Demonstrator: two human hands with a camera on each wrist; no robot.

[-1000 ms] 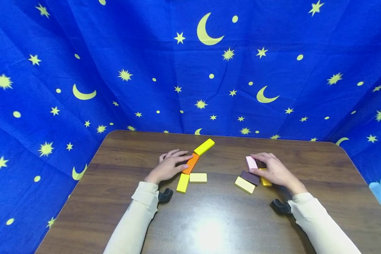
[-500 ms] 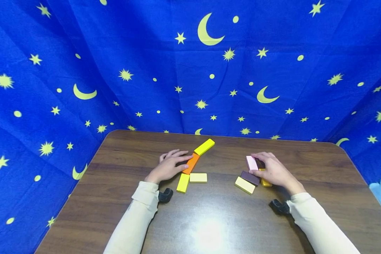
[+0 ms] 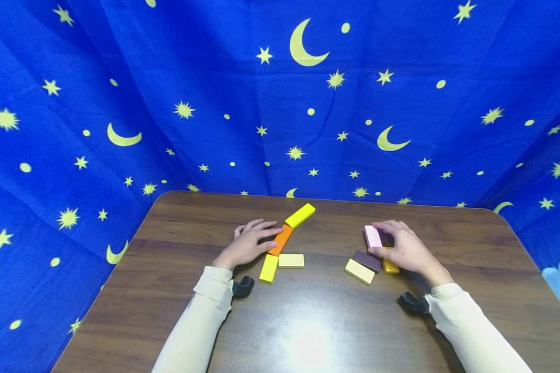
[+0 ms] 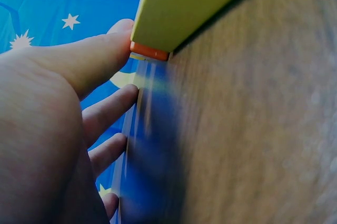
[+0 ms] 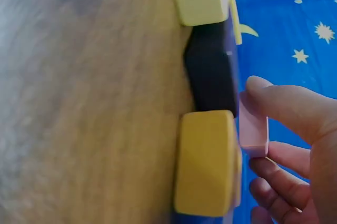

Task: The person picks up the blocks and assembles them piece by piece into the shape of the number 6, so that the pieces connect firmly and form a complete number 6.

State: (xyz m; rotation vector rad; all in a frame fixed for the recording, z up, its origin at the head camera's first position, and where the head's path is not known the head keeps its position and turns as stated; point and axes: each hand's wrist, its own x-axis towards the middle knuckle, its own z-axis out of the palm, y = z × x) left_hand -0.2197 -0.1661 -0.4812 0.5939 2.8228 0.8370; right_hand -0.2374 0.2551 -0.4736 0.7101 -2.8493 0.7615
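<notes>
Pink block (image 3: pixel 373 237) sits pinched in right hand (image 3: pixel 405 250).

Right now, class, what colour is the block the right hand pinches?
Pale pink: the block in the right hand shows best in the head view.

I see a pink block (image 3: pixel 373 237), an orange block (image 3: pixel 282 240), a dark purple block (image 3: pixel 366 261), a golden block (image 3: pixel 391 267), yellow blocks (image 3: pixel 269 268), cream blocks (image 3: pixel 291 260), a brown wood-grained tabletop (image 3: pixel 354 321) and blue cloth (image 3: pixel 233 31) patterned with yellow stars and moons.
</notes>
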